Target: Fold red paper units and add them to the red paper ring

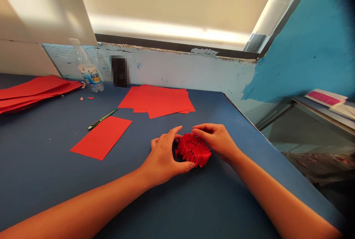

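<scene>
A red pleated paper rosette (194, 150) rests on the blue table, its folds fanned around a small centre. My left hand (163, 156) curves around its left side, with the thumb along the near edge and some fingertips behind the folds; the index finger is raised. At the rosette's far right edge, my right hand (219, 139) pinches the folds between thumb and fingers. A single red paper rectangle (102, 138) lies to the left of my left hand. Against its upper edge is a green utility knife (102, 118).
Behind the hands, several red sheets (161, 98) are stacked. More red paper (36, 89) lies far left, near a clear plastic bottle (90, 72) and small red scraps (90, 98). A blurred dark object (119, 71) stands against the wall. The table's right edge (249, 122) slants past my right arm.
</scene>
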Motion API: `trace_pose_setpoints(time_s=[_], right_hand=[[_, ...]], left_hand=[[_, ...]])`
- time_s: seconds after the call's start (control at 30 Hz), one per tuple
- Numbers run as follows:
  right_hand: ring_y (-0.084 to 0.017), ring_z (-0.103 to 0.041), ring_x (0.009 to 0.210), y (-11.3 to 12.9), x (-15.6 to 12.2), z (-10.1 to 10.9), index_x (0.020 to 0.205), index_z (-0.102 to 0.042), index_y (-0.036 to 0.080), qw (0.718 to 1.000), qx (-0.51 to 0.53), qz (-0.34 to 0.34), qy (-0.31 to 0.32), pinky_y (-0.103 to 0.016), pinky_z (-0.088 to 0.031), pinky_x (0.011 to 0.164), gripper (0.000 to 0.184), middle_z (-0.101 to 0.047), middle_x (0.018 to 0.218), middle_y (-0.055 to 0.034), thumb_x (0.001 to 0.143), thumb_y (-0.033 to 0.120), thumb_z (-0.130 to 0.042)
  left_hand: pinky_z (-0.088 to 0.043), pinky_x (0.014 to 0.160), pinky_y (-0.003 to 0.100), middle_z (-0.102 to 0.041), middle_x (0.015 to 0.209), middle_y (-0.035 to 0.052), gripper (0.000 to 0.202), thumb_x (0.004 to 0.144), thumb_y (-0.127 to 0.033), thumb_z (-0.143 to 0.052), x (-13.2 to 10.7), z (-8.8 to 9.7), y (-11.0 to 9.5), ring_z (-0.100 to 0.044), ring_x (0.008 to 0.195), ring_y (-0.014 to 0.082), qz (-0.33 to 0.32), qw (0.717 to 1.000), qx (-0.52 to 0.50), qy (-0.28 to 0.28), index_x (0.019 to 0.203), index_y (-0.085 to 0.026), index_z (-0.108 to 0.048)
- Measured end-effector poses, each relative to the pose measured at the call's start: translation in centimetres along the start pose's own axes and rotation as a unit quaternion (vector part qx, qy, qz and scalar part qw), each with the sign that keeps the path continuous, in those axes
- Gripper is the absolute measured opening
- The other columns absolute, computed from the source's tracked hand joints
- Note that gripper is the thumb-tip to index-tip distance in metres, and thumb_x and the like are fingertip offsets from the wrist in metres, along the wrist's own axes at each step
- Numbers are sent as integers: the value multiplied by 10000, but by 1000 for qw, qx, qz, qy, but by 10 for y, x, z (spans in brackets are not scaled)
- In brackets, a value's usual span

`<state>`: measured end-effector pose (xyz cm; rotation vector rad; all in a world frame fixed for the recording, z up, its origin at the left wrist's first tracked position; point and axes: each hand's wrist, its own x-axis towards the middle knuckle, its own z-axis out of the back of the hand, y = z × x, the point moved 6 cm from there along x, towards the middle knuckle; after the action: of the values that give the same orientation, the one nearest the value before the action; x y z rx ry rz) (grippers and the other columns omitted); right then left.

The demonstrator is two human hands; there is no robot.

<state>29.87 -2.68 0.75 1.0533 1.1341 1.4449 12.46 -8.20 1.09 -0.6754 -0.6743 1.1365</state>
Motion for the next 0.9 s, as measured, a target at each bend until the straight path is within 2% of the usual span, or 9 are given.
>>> trace_pose_setpoints(time_s=[0.27,0.47,0.7,0.9], right_hand=[[-234,-658,781,11,-2,1,865,-741,199,993,-104,56,-9,-321,-517,696,212,-720,844,-50,754,376,-702],[-217,-661,795,19,-6,-2,858,-737,234,979,-169,109,-12,-310,-515,721,138,-716,887,-26,785,334,-677],[-225,-654,762,17,-5,0,857,-743,217,983,-165,84,-22,-318,-503,688,173,-719,837,-37,782,357,-674],[-200,-632,708,7,-3,0,836,-726,166,999,-38,3,9,-288,-501,635,259,-703,793,-55,746,408,-705]], left_hand=[[-294,1003,500,-554,1239,66,886,627,-491,-727,0,-1,1,-463,1157,300,-2,1000,-4,-3,1387,-295,-315],[-296,1003,498,-544,1245,56,897,622,-480,-733,1,-2,2,-459,1154,291,-8,1000,-9,-1,1392,-303,-307],[-320,989,506,-550,1244,53,899,616,-482,-734,0,-1,2,-457,1159,312,6,1000,-17,-6,1393,-317,-313],[-299,1005,519,-556,1242,64,895,620,-521,-724,0,1,0,-473,1154,315,-3,1000,-5,-7,1388,-296,-322]])
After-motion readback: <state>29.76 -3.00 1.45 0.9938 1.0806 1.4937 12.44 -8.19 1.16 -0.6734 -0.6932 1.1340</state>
